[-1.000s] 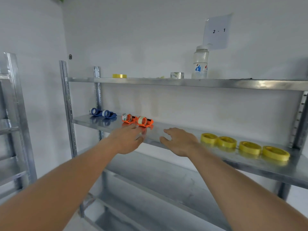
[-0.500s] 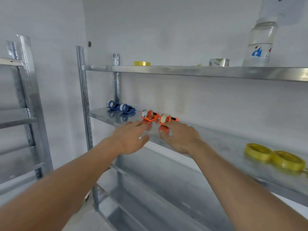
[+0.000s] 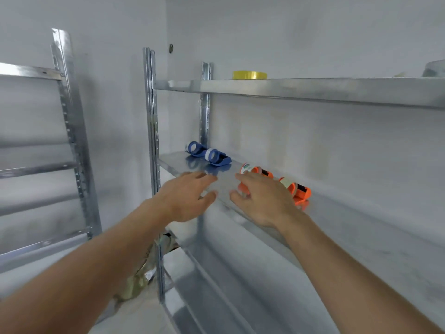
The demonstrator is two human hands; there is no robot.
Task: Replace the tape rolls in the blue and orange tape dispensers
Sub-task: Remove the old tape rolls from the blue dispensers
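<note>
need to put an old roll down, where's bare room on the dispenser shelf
Bare metal runs right of the orange dispensers on the middle shelf. It is crowded at the left end, where the blue dispensers, left hand and right hand sit.

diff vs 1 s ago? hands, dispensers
Both hands reached leftward along the middle metal shelf: the left hand now hovers open near the two blue plastic tape dispensers, and the right hand reaches the two orange plastic tape dispensers; grip unclear. The dispensers stayed put.
</note>
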